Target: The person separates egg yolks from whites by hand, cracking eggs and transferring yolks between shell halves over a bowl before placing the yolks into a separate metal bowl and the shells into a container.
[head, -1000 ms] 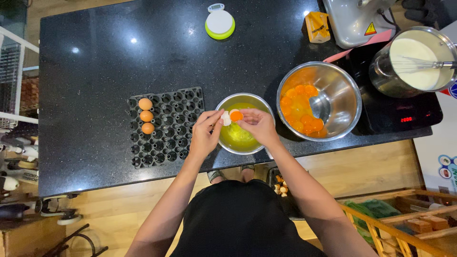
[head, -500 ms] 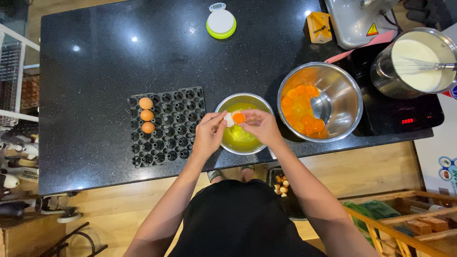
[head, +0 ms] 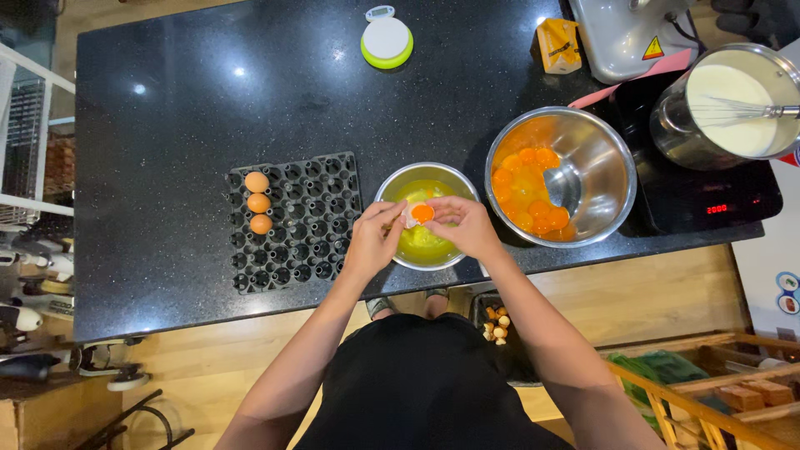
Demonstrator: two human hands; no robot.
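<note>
Over a small steel bowl [head: 392,185] of yellowish egg white, my left hand [head: 369,242] and my right hand [head: 467,227] hold the two halves of a cracked eggshell [head: 412,218]. An orange yolk [head: 422,213] rests in the shell between my fingers. To the right stands a larger steel bowl [head: 600,171] with several yolks pooled on its left side. A black egg tray [head: 308,218] to the left carries three brown eggs [head: 258,202] in a column.
A pot of cream-coloured batter [head: 733,108] with a whisk sits on an induction hob [head: 708,196] at the right. A round white and green scale [head: 387,40] and an orange carton [head: 557,46] stand at the back. A bin of eggshells [head: 497,327] sits below the counter edge.
Both hands have stayed over the small bowl, shifting slightly; the yolk now sits nearer the left shell half.
</note>
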